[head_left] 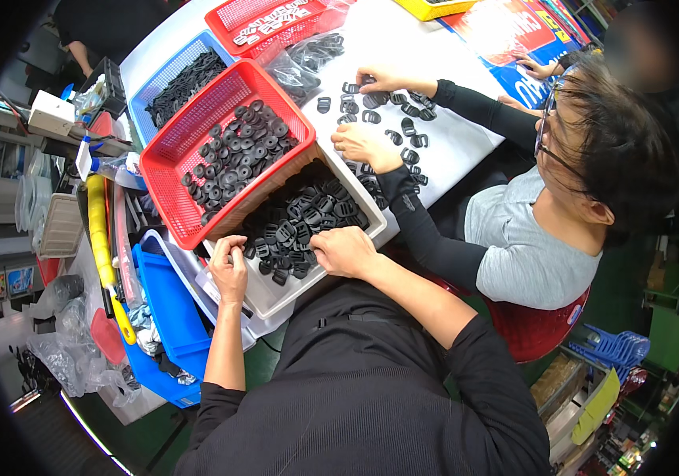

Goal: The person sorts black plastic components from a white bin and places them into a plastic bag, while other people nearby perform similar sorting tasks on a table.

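A whitish bin [258,299] in front of me holds a heap of black plastic strap buckles [304,225]. At its left corner my left hand [229,270] is closed, thumb and fingers pinched together; what they hold, if anything, is too small to name. My right hand [345,252] reaches over the near right side of the bin, fingers curled down against the buckles, and its fingertips are partly hidden. A red perforated basket [166,193] with black round discs [244,151] rests tilted over the far left part of the bin.
To the right, a person in grey [534,230] handles buckles spread on the white table [466,135]. Behind stand a blue basket [143,97] of black parts and another red basket [224,20]. Blue bins [166,309] and a yellow-wrapped roll [99,230] crowd my left.
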The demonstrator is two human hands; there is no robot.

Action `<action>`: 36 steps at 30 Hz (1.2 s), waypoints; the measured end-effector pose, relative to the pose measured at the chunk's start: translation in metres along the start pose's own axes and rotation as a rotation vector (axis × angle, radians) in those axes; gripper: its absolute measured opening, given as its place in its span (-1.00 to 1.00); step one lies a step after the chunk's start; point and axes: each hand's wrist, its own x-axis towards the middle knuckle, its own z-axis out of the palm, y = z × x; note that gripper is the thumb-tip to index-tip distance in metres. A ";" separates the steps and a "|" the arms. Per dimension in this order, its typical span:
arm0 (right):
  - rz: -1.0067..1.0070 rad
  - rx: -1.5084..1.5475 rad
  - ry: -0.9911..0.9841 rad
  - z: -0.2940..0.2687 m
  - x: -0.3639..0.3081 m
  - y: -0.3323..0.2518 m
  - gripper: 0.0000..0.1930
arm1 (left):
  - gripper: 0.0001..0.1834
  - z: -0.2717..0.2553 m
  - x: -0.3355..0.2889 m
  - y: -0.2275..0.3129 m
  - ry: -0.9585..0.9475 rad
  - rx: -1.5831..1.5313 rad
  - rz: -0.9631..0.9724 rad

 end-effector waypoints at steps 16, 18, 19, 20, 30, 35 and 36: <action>0.134 -0.043 -0.094 -0.001 0.004 -0.005 -0.80 | -0.79 0.000 -0.001 -0.003 0.007 -0.001 0.019; 0.121 -0.043 -0.072 0.001 0.003 -0.004 -0.80 | -0.79 0.000 -0.001 -0.005 0.011 -0.004 0.019; 0.115 -0.043 -0.062 0.002 0.003 -0.003 -0.80 | -0.79 0.000 -0.001 -0.006 0.011 -0.005 0.017; 0.111 -0.045 -0.056 0.002 0.003 -0.003 -0.81 | -0.79 0.000 -0.001 -0.006 0.011 -0.006 0.014; 0.100 -0.039 -0.021 0.006 0.003 -0.001 -0.82 | -0.79 0.000 -0.001 -0.003 0.009 -0.009 0.008; 0.101 -0.018 -0.002 0.006 0.002 -0.001 -0.84 | -0.78 -0.001 -0.001 -0.002 0.015 0.008 0.009; 0.104 -0.012 -0.005 0.005 0.002 -0.001 -0.84 | -0.78 -0.001 -0.001 -0.001 0.014 0.009 0.006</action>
